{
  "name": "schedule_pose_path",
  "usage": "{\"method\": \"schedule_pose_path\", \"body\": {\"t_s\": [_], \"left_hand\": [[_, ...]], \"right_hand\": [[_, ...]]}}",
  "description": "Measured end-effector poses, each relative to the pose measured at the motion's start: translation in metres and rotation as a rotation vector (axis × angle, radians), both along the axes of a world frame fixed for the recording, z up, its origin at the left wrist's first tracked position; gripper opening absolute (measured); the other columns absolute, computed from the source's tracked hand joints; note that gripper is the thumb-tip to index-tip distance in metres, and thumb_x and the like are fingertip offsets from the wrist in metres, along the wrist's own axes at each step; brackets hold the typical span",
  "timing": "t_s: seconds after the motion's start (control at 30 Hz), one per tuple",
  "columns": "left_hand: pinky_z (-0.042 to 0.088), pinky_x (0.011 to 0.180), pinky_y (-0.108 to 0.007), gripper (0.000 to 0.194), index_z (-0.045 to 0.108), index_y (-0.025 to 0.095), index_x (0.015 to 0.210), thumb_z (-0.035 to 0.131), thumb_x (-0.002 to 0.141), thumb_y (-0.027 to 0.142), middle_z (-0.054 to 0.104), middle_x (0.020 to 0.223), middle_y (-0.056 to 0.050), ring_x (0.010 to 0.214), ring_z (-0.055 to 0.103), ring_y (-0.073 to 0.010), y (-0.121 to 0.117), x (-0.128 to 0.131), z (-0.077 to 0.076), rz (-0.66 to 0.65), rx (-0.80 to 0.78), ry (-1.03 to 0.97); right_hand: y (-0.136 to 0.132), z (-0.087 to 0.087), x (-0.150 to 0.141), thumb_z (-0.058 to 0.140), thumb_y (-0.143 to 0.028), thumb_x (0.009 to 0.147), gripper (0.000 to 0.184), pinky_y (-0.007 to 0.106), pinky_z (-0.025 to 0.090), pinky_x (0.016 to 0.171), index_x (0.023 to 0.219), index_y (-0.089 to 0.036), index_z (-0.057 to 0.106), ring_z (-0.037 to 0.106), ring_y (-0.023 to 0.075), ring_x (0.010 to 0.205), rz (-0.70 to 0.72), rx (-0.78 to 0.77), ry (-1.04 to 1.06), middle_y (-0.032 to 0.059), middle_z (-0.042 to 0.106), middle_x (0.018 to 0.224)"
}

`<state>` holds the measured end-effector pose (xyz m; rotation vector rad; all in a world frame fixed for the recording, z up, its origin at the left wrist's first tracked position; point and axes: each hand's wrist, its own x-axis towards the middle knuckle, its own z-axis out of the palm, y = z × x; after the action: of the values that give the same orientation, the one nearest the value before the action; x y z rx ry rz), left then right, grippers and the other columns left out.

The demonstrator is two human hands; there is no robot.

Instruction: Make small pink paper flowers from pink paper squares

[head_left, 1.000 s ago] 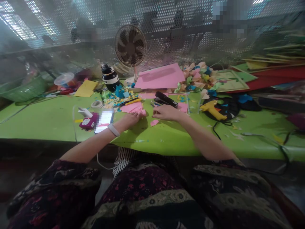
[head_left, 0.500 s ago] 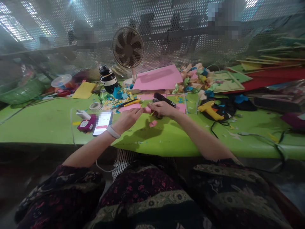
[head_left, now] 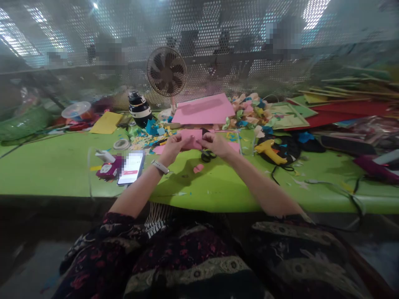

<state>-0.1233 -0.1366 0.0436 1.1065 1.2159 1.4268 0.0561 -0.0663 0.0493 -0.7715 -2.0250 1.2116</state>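
Observation:
A small pink piece of paper [head_left: 190,137] is stretched between my two hands above the table. My left hand [head_left: 173,148] pinches its left side, and the fingers of my right hand [head_left: 216,144] are closed at its right edge. Just below my right hand lie the black handles of a pair of scissors [head_left: 207,156]; their blades are hidden. A smaller cut pink paper scrap [head_left: 198,168] rests on the green table nearer to me. More pink paper [head_left: 233,146] shows beyond my right hand.
A yellow glue gun [head_left: 270,151] lies on a black round pad at right. At left are a phone [head_left: 131,168], a purple power socket [head_left: 108,169] and a tape roll [head_left: 121,144]. Behind stand a fan [head_left: 166,71], a black bottle [head_left: 140,110] and heaped paper pieces [head_left: 249,109].
The pink paper between my hands now shows as a wider, flat piece. My right hand has moved off the scissors' handles, uncovering them. The view has shifted slightly.

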Motion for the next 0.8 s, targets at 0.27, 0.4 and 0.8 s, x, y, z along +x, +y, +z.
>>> {"method": "schedule_pose_path", "body": {"t_s": [0.27, 0.4, 0.8], "left_hand": [[0.055, 0.069, -0.025, 0.050, 0.064, 0.015, 0.073, 0.091, 0.055, 0.053, 0.070, 0.074, 0.001, 0.066, 0.064, -0.0098, 0.004, 0.005, -0.019, 0.069, 0.064, -0.081], [0.056, 0.071, -0.025, 0.047, 0.066, 0.016, 0.078, 0.089, 0.060, 0.053, 0.071, 0.078, 0.000, 0.070, 0.066, -0.0107, 0.002, 0.004, -0.024, 0.052, 0.081, -0.081], [0.037, 0.043, -0.023, 0.042, 0.071, 0.017, 0.086, 0.080, 0.068, 0.054, 0.068, 0.065, -0.003, 0.051, 0.059, -0.0148, -0.029, -0.048, -0.005, 0.117, -0.068, 0.509]], "right_hand": [[0.001, -0.002, -0.002, 0.069, -0.077, 0.065, 0.060, 0.027, 0.040, 0.059, 0.066, -0.020, 0.051, 0.044, 0.0109, 0.060, -0.013, -0.001, -0.009, -0.0024, 0.051, 0.062], [-0.001, -0.007, -0.006, 0.069, -0.075, 0.068, 0.057, 0.027, 0.041, 0.058, 0.066, -0.021, 0.051, 0.046, 0.0108, 0.058, -0.010, 0.001, -0.002, -0.0022, 0.053, 0.062], [0.037, 0.038, 0.076, 0.065, -0.039, 0.088, 0.027, 0.032, 0.045, 0.076, 0.099, -0.016, 0.072, 0.067, 0.0252, 0.092, -0.334, 0.421, -0.708, 0.0125, 0.075, 0.102]]}}
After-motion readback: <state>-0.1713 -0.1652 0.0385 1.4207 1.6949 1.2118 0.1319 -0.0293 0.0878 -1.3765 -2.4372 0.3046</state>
